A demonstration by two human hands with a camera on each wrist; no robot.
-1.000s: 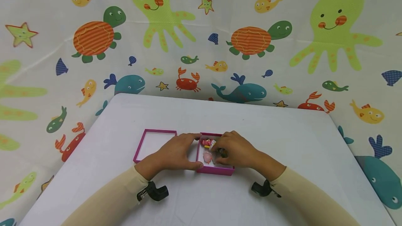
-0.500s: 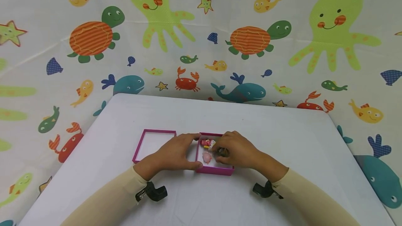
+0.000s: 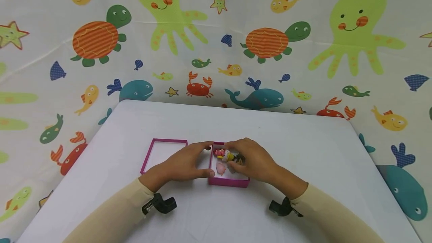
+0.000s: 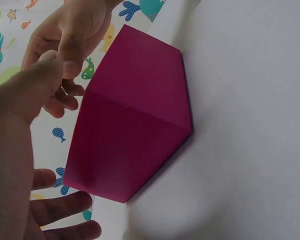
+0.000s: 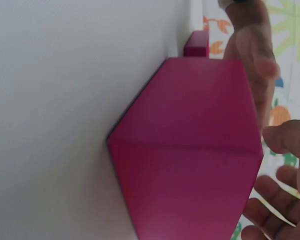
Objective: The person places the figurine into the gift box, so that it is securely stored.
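Observation:
A small open magenta box [image 3: 228, 182] stands on the white table [image 3: 303, 149]. Several tiny toy figures lie in it, among them a pink one [image 3: 221, 168]. My left hand [image 3: 209, 159] grips the box's left wall, thumb at the near corner and forefinger at the far corner. My right hand [image 3: 233, 161] reaches into the box from the right and pinches a little yellow-and-white figure [image 3: 230, 156]. The left wrist view shows the box's outer wall [image 4: 135, 140] between my thumb [image 4: 40, 85] and fingers. In the right wrist view the box [image 5: 190, 150] fills the middle.
The box's magenta lid [image 3: 147, 158] lies upside down just left of the box, also seen in the right wrist view as the lid [image 5: 196, 44]. A sea-creature patterned cloth [image 3: 216, 40] hangs behind and around the table. The table's edges [image 3: 368, 153] slope away on both sides.
My right hand's fingers have shifted slightly left inside the box, and the yellow-and-white figure now shows between them. My left hand keeps its hold on the box wall.

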